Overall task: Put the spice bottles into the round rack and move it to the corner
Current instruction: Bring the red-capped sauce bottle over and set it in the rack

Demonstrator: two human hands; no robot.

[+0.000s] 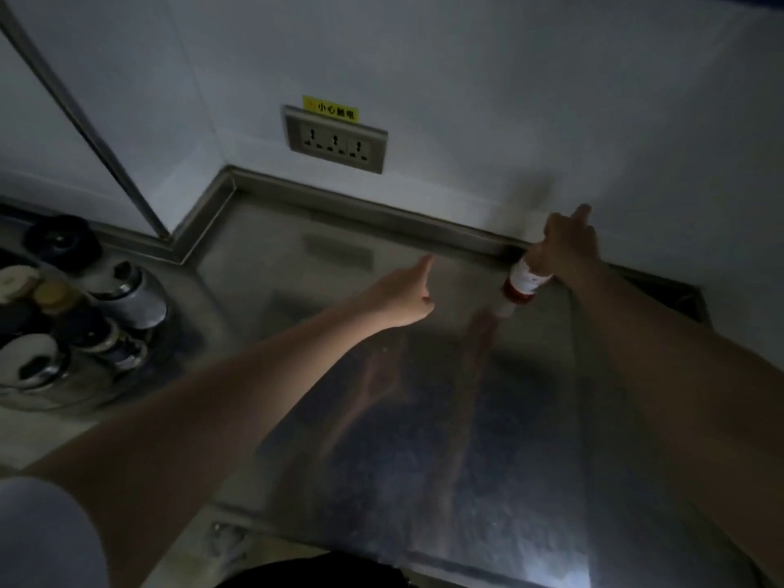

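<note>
Gripping red-labelled spice bottle (526,282) by its base, cap down, near back wall: right hand (566,248) closed. Left hand (403,297) open, empty. Round rack (63,324) well apart at left; inverted hold w/ dim light risks drop or leak.

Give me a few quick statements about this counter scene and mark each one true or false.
1. The right hand grips a red and white bottle. True.
2. The left hand holds a bottle too. False: it is empty, fingers extended.
3. The round rack sits at the left of the steel counter, already holding several bottles. True.
4. The wall socket has a plug in it. False: nothing is plugged in.
5. The held bottle stands upright in the rack. False: it is tilted, far to the rack's right.
</note>
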